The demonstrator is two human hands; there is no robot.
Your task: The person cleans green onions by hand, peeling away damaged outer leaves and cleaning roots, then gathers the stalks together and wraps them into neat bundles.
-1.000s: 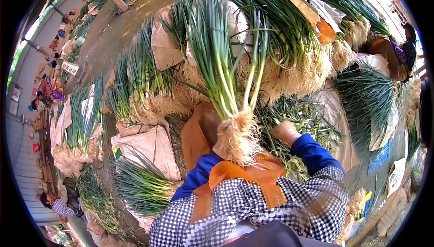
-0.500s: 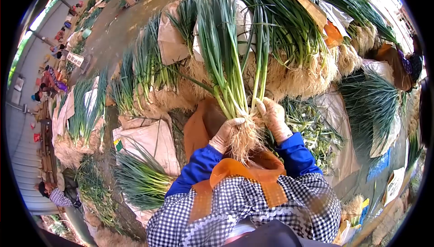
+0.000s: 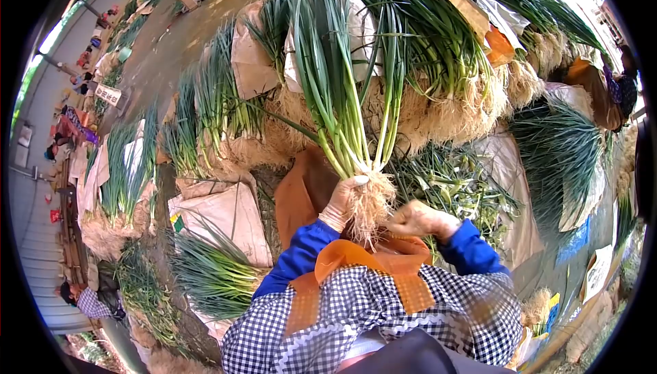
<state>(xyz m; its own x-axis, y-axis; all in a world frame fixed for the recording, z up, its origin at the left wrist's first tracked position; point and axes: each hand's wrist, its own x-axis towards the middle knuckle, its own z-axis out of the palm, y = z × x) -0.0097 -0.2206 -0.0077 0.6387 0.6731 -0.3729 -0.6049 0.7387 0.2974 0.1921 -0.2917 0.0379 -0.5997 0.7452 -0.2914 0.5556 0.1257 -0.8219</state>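
**Bunch of green onions (image 3: 352, 121) clasped just beyond the orange apron (image 3: 342, 256)**

The left grip (image 3: 338, 204) is clenched around the base of the bunch, thumb across it where pale stems meet roots. The roots (image 3: 371, 203) hang toward the apron, while the leaves fan away from it. The right grip (image 3: 419, 219) is beside the roots, near the apron's right side, with fingers curled; whether it pinches any strands, I cannot tell.

Beyond the apron to the right lies a heap of loose leaves (image 3: 460, 184). To the apron's left are a folded sack (image 3: 236, 216) and a smaller onion bundle (image 3: 215, 271), leaves pointing away from the apron. Well beyond the apron, rooted onions (image 3: 438, 52) lie piled, partly covered by sheeting (image 3: 467, 11).
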